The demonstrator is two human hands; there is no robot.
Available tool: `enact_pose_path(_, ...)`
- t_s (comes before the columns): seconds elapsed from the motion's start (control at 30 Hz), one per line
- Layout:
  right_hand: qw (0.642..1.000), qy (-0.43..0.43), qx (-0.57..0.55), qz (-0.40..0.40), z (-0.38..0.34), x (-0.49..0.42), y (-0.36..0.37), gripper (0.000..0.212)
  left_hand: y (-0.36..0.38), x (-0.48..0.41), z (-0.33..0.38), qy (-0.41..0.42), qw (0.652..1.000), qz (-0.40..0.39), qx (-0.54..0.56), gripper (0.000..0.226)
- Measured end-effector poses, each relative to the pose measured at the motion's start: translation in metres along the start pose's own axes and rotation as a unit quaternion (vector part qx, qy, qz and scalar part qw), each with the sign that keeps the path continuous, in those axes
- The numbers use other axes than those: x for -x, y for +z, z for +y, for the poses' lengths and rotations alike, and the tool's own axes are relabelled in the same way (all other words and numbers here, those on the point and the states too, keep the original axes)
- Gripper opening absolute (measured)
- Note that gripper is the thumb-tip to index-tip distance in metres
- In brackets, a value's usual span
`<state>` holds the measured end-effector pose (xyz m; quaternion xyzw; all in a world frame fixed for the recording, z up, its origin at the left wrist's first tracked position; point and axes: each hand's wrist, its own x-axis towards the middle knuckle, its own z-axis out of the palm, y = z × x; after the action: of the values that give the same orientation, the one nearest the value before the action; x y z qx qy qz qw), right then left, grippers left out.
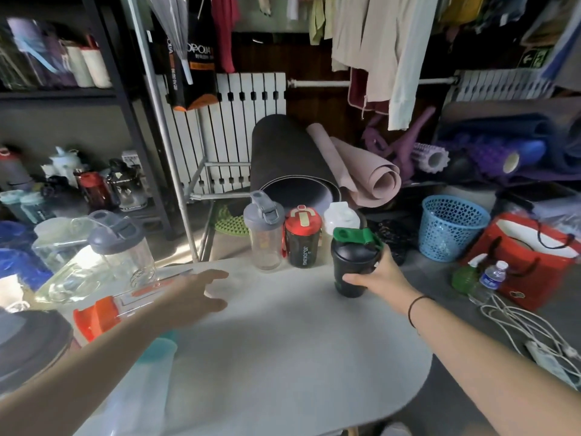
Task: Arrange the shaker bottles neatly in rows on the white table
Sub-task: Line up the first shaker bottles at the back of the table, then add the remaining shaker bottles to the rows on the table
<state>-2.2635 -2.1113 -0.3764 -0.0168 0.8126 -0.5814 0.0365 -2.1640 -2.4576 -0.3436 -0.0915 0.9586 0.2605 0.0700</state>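
A white table fills the lower middle. At its far edge stand a clear shaker with a grey lid, a black bottle with a red lid and a white-lidded bottle behind. My right hand is shut on a black shaker with a green flip cap, upright on the table just right of them. My left hand hovers open over the table's left side, beside a clear grey-lidded shaker and an orange-lidded bottle lying down.
A blue mesh basket, a red bag, a small water bottle and white cables lie on the floor at right. Rolled mats stand behind the table. A shelf with more bottles is at left.
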Motion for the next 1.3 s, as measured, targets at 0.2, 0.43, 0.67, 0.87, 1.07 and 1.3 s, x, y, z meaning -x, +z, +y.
enact_pose_path(0.2,0.999,0.034,0.006,0.039,0.008,-0.030,0.001,0.107,0.017,0.008,-0.008,0.025,0.997,-0.041,-0.052,0.061)
enact_pose_path(0.43,0.998,0.056,-0.030,0.011,0.024,-0.029,0.011,0.115,0.016,0.018,-0.021,0.022,0.997,-0.041,-0.067,0.062)
enact_pose_path(0.67,0.992,0.096,-0.083,-0.015,0.020,-0.017,-0.002,0.093,0.011,0.028,-0.034,0.021,0.999,-0.016,-0.034,0.058)
enact_pose_path(0.87,0.989,0.100,-0.110,-0.026,0.026,-0.025,0.003,0.085,0.008,0.048,-0.035,0.009,0.998,0.050,-0.045,0.050)
enact_pose_path(1.07,0.994,0.087,-0.069,-0.001,0.042,-0.026,0.007,0.094,-0.002,0.063,-0.035,0.001,0.992,0.116,-0.038,0.049)
enact_pose_path(1.3,0.989,0.141,0.023,-0.042,0.064,-0.007,0.007,0.109,0.030,0.082,-0.050,-0.146,0.964,0.075,-0.210,0.088)
